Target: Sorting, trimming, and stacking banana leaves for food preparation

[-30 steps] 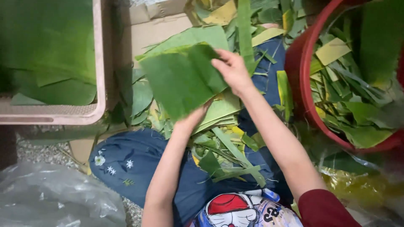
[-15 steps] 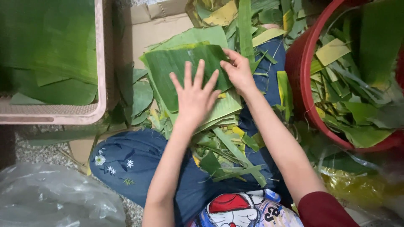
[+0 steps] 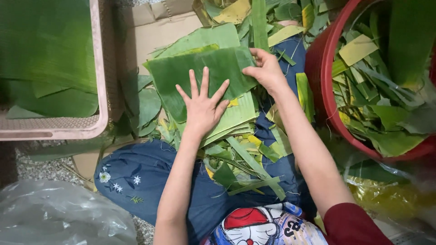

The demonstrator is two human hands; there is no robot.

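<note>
Head view: left hand (image 3: 203,106) pressed flat, fingers spread, on the banana leaf (image 3: 200,72) atop a leaf stack over the lap. Right hand (image 3: 267,70) pinched its right edge, fingertips possibly tucked underneath. Red tub (image 3: 318,77) and pink basket (image 3: 97,90) cut off.

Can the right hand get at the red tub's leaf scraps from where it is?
Probably yes: the right hand grips the leaf edge, close beside the open-topped red tub, with nothing between.
</note>
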